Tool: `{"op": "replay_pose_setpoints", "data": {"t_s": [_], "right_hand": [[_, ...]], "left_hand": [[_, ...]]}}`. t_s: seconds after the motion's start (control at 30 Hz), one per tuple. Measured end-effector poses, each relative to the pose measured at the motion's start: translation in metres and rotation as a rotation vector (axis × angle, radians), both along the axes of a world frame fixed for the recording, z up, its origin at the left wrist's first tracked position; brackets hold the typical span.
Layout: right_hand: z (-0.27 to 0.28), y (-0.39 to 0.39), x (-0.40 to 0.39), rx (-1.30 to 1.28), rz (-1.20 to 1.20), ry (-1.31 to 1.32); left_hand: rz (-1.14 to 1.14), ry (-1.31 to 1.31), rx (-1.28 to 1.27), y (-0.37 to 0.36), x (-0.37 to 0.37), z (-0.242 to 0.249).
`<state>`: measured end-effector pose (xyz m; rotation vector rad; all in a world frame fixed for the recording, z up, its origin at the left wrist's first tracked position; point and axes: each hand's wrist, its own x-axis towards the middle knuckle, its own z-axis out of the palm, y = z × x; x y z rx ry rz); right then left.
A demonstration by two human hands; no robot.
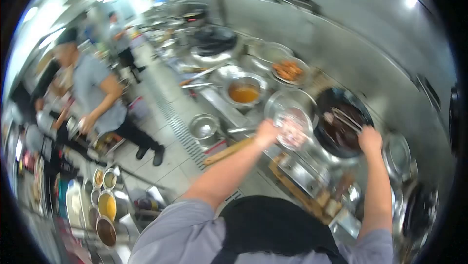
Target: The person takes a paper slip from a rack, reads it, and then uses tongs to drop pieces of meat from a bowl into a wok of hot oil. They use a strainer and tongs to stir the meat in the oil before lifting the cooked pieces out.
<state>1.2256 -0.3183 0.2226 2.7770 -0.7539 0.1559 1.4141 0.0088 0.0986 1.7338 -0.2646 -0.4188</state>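
My left hand [267,133] grips the rim of a clear bowl [293,128] with pale pink pieces in it, held beside the left edge of a black wok. Dark liquid fills the wok [344,122]. Metal tongs [347,119] are in my right hand [370,139], at the wok's right side, and their tips reach over the liquid near a light piece. Behind the bowl lies a round metal strainer or pan [291,102]; its details are blurred.
Orange-brown liquid fills a metal pot [244,91] to the left. Fried pieces [288,70] lie in a bowl behind. A wooden handle [228,151] juts over the counter edge. A person [97,88] stands across the aisle; sauce containers [107,205] sit lower left.
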Motion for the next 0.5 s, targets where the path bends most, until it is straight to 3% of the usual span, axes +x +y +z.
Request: {"op": "replay_pose_setpoints", "data": {"t_s": [0.03,0.13,0.23,0.3,0.37,0.5], "right_hand": [[0.001,0.003,0.002,0.012,-0.058,-0.025],[0.028,0.0,-0.007,0.063,-0.111,-0.103],[0.057,-0.014,-0.039,0.068,0.132,-0.272],[0.09,0.002,-0.057,0.136,0.285,-0.292],[0.122,0.035,-0.059,0.205,0.247,-0.084],[0.087,0.064,-0.037,0.067,0.376,-0.1]], "left_hand": [[0.047,-0.141,0.082,-0.012,0.011,-0.028],[0.116,-0.139,0.111,-0.005,-0.006,0.01],[0.121,-0.1,0.055,-0.004,-0.012,0.002],[0.145,-0.307,0.162,-0.004,-0.005,0.003],[0.097,-0.283,0.177,-0.004,-0.003,0.009],[0.027,-0.468,0.228,-0.006,-0.022,0.054]]}}
